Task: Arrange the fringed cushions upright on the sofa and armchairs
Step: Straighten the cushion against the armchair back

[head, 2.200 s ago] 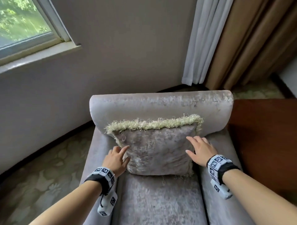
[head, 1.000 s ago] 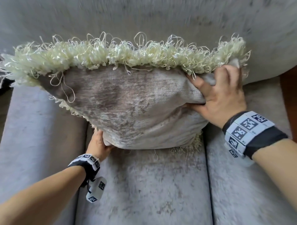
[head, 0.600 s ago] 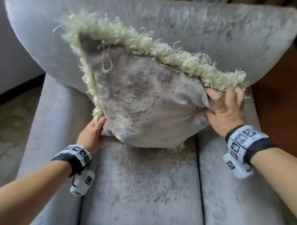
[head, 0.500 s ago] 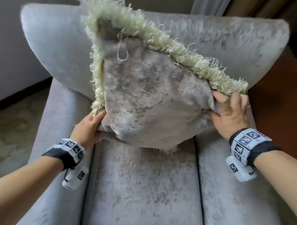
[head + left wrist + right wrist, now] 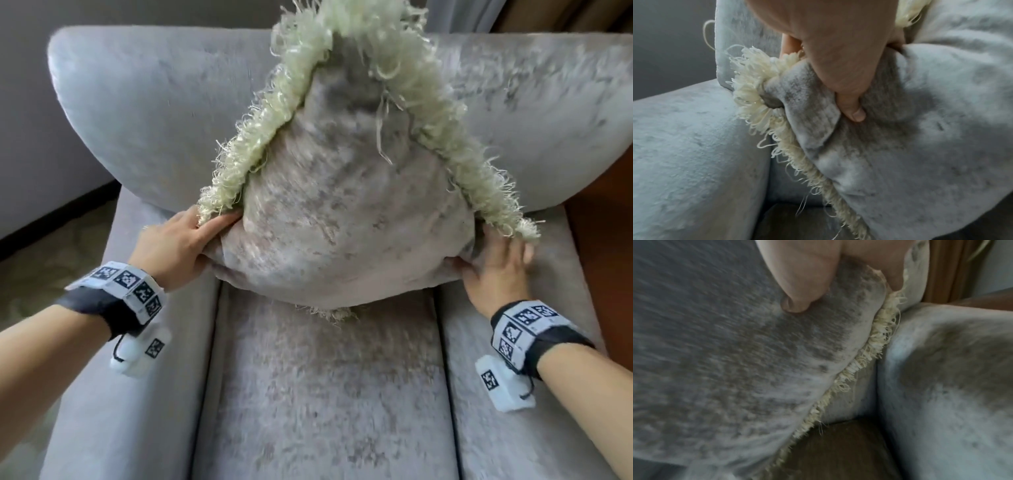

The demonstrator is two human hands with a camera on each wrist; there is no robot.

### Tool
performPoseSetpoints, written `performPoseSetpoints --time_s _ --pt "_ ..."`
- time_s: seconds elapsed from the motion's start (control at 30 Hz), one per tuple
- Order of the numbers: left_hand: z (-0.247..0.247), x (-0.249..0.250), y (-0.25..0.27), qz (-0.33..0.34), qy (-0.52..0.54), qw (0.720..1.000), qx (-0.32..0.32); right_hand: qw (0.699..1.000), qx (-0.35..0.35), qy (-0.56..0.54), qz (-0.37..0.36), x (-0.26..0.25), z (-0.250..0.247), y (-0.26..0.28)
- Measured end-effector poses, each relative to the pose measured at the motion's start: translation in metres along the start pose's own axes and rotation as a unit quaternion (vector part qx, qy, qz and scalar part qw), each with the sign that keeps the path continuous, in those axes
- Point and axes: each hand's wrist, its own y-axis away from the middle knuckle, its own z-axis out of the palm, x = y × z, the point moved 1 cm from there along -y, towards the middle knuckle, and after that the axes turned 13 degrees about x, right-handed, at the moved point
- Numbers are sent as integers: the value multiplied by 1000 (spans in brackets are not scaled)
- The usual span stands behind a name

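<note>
Cushion (image 5: pixel 349 219) of grey velvet with pale cream fringe (image 5: pixel 260 137), stood on one corner like a diamond at the middle of the armchair (image 5: pixel 144 113), its upper corner rising above the top edge of the backrest and its rear face towards the backrest. The lowest corner, with a tuft of fringe, meets the seat cushion (image 5: pixel 318 394) at the back of the seat.

Left hand (image 5: pixel 174 246): grips the cushion's left corner, thumb on the front face. In the left wrist view the thumb (image 5: pixel 851 104) presses into the velvet while the other fingers are curled behind the bunched corner, with the fringe spilling out just beside them; the corner sits above the left armrest (image 5: pixel 684 146).

Right hand (image 5: pixel 496 267): holds the cushion's right corner, fingers laid over the fabric just below the fringe end. In the right wrist view the thumb (image 5: pixel 803 288) bears on the front face and the remaining fingers are wrapped behind the edge, so the corner is pinched between them; the fringed edge runs down beside the right armrest (image 5: pixel 951 369).

Both wrists carry dark bands with black-and-white coded markers (image 5: pixel 133 284). Patterned carpet (image 5: pixel 44 260) lies to the left of the chair, a reddish-brown wooden piece (image 5: pixel 603 240) to its right, and a curtain (image 5: pixel 565 17) behind.
</note>
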Motion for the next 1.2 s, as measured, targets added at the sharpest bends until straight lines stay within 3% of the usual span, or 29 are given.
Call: performPoseSetpoints --time_s 0.1,0.2,0.37,0.47,0.63,0.7,0.8,0.9,0.97,1.2 --pt "14 -10 -2 6 -3 1000 5 997 -30 67 -24 8 10 -2" --pt "22 -15 0 -8 -1 999 33 994 -40 103 13 7 12 -1" --pt "34 -21 3 -18 1 996 87 984 -104 145 6 14 19 9" --pt "33 -24 6 11 -16 992 121 990 -67 125 6 9 15 14" --pt "22 -2 33 4 4 971 239 994 -15 101 -39 -6 -6 25" --pt "18 12 41 -5 7 963 268 993 33 70 -93 -14 -15 30" --pt "10 44 42 48 12 949 311 970 94 12 -224 -28 -26 32" --pt "-6 90 30 118 33 943 310 955 82 -3 -284 -55 -33 27" --pt "-16 119 16 138 33 945 294 960 50 24 -276 -74 -35 21" --pt "-9 124 -24 62 -72 979 179 982 -104 124 -93 -70 -19 -1"
